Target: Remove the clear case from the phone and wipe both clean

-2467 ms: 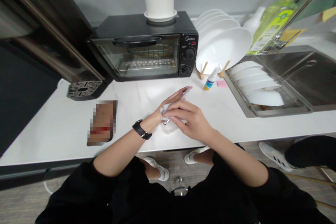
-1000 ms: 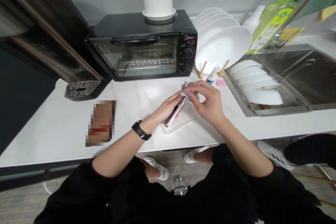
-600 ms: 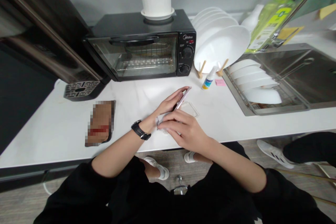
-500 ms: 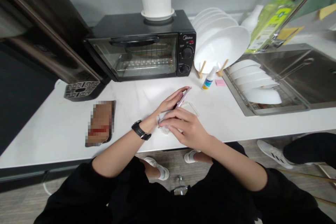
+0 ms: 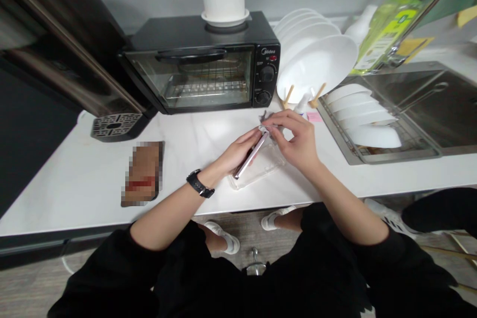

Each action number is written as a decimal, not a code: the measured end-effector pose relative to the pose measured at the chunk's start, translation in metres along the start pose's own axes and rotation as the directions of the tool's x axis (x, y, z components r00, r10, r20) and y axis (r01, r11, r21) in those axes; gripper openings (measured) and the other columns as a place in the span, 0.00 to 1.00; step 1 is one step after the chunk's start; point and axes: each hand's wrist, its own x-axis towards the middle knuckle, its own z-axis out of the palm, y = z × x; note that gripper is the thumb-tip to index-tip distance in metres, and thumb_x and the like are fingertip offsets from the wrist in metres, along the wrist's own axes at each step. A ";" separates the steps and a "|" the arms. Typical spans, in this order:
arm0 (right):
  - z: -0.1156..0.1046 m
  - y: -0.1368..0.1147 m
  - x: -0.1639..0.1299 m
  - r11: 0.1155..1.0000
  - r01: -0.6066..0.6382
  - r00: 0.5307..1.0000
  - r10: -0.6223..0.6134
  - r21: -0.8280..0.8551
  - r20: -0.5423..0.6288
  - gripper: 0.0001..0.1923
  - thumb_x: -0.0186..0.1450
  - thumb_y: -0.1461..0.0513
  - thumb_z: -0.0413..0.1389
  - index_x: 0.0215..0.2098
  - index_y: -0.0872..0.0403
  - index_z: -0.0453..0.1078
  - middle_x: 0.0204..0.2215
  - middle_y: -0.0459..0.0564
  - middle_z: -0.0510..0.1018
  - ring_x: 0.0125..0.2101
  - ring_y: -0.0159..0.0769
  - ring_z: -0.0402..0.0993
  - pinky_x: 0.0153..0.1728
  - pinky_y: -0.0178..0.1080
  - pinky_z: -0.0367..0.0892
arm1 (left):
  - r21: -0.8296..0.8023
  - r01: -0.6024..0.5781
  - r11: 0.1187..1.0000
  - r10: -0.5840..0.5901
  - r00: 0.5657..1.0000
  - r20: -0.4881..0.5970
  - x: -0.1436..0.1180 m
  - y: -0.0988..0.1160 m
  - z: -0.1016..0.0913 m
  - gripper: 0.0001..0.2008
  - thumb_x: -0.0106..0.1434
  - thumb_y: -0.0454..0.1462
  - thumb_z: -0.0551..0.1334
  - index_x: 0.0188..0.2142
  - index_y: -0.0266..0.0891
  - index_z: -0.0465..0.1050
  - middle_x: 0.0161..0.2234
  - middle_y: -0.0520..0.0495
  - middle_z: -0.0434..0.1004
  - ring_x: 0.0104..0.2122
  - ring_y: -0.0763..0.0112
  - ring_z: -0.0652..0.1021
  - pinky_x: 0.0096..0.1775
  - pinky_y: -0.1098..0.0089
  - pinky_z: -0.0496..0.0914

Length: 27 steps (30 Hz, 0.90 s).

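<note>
My left hand, with a black watch on its wrist, is closed around a smartphone, tilted so its slim pinkish-silver edge faces up. At the phone's far end, my right hand pinches a crumpled whitish wipe against it. Beneath the phone, a clear phone case lies on the white counter. A small spray bottle stands just behind my right hand, which hides its lower part.
A toaster oven with a white pot on top stands at the back. White plates fill a wooden rack. Bowls sit in the sink at right. A pixelated flat item lies at left. Another person's shoe shows at lower right.
My right hand has moved with the wipe from the phone's near end to its far end. More of the phone's edge and the clear case now shows.
</note>
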 end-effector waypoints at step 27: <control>-0.011 0.004 0.014 0.989 0.145 0.961 -0.151 0.042 0.231 0.13 0.76 0.55 0.58 0.53 0.47 0.82 0.48 0.54 0.83 0.49 0.43 0.80 0.52 0.49 0.76 | -0.134 0.034 0.990 -0.021 0.995 0.102 -0.006 0.015 -0.010 0.18 0.65 0.46 0.72 0.49 0.39 0.76 0.28 0.53 0.70 0.21 0.79 0.67 0.20 0.80 0.58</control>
